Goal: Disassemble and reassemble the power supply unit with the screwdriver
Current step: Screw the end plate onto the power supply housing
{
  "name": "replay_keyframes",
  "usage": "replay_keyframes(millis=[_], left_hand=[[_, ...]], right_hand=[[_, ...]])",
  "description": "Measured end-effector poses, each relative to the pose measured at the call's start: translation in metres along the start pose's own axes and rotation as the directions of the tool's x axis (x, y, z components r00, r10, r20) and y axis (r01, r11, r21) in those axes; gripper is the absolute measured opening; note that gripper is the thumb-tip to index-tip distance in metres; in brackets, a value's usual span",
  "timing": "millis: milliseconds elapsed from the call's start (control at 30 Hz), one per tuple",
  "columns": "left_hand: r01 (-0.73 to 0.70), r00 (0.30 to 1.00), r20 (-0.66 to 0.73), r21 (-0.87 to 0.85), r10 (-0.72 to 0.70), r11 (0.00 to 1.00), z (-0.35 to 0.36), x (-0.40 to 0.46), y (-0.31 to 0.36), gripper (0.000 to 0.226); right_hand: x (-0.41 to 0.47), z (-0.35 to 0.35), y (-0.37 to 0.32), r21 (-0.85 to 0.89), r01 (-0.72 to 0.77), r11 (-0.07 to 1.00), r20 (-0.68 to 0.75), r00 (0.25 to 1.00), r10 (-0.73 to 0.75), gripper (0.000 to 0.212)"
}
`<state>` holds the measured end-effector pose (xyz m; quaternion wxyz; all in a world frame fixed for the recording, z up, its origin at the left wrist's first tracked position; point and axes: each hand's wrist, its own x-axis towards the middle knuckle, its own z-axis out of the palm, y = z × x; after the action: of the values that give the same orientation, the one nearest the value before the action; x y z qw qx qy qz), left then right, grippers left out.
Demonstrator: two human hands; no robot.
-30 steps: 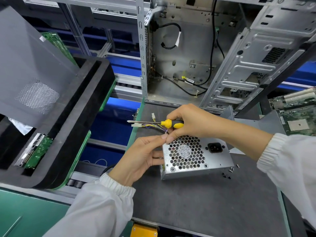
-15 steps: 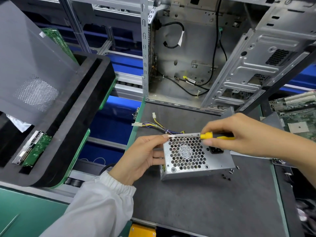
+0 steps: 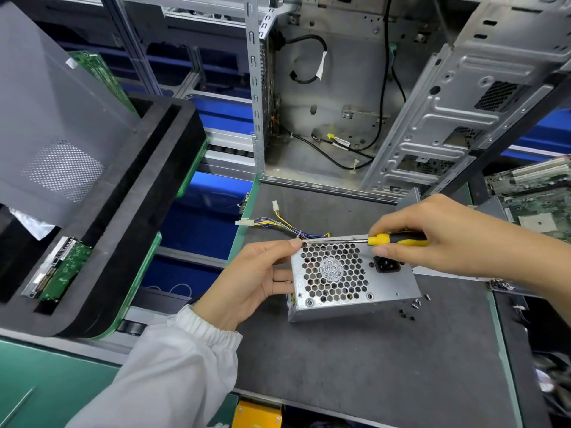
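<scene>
A silver power supply unit (image 3: 349,291) with a honeycomb fan grille and a black socket lies on the dark mat (image 3: 355,359). My left hand (image 3: 250,282) grips its left end, with a fingertip at the top left corner. My right hand (image 3: 445,236) holds a yellow and black screwdriver (image 3: 389,240) nearly level. Its shaft runs left along the unit's top edge, the tip at a screw in the top left corner. Coloured wires (image 3: 278,223) with white plugs trail from the unit's far side. Several small screws (image 3: 412,308) lie loose by its right corner.
An open metal computer case (image 3: 340,97) stands behind the mat, its side frame (image 3: 457,112) leaning right. A motherboard (image 3: 537,199) lies at the far right. A black foam tray (image 3: 123,230) with a grey panel and a green board sits left, beyond a blue gap.
My right hand swung the screwdriver round from the left of the unit to its right. The tip now sits at the top left corner screw. My left hand stayed on the unit.
</scene>
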<state>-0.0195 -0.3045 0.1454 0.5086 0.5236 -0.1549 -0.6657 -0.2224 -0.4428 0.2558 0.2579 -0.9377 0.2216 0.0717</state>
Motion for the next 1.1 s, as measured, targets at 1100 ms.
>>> replay_keyframes(millis=[1100], left_hand=[[-0.028,1.0,-0.012,-0.004,0.028,1.0,0.004,-0.003,0.0,0.033]], right_hand=[[0.041,-0.039,-0.089,-0.862,0.097,0.498,0.055,0.994,-0.099,0.026]])
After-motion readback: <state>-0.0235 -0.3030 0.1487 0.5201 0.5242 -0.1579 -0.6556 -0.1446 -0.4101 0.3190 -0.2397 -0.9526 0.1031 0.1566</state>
